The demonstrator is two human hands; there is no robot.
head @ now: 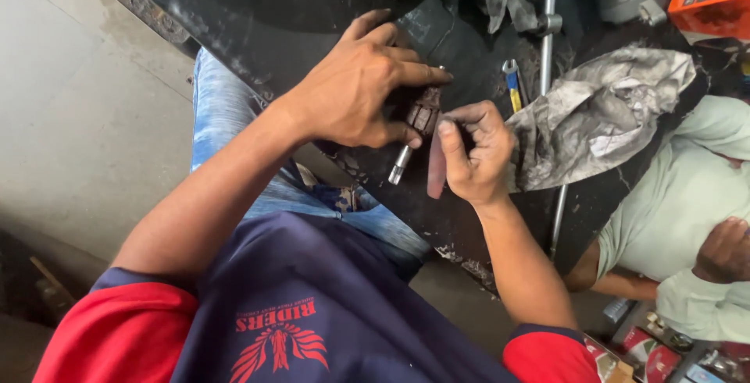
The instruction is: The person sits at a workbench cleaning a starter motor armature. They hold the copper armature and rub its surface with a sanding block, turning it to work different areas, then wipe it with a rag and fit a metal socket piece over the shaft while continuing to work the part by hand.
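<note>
**ENTRY: SMALL MOTOR ARMATURE, HELD IN 2 HANDS OVER BLACK BENCH**

1. Black work surface (pixel 297 16): greasy, and runs diagonally across the view. All the items below lie on it or are held over it.
2. Co-worker's pale green shirt (pixel 687 195): at the right edge, well apart from the work.
3. Grey rag (pixel 594 114): crumpled, just beside the right hand.
4. Left hand (pixel 367 86): fingers curled closed over the upper body of the armature, thumb underneath. It steadies the part.
5. Right hand (pixel 476 153): thumb and fingers pinched shut on the flat strip, with no gap visible.
6. Steel rod (pixel 549 39): long and lies beyond the rag.
7. Armature (pixel 422 114): brown and ribbed, between the 2 hands just above the bench. Its long axis runs diagonally, with the bright shaft end (pixel 400 166) pointing down-left toward the wearer. The far end is hidden under the left fingers.
8. Flat strip (pixel 436 168): pinkish-brown and nearly upright, just beside the shaft. Whether it touches cannot be told.
9. Blue-handled spanner (pixel 512 82): lies idle near the rod.

Step in hand, by judgement: dressing or cleaning the armature with the strip. The next move calls for a firm left-hand hold, the axis kept steady, and the strip laid flat against the ribbed body.
</note>
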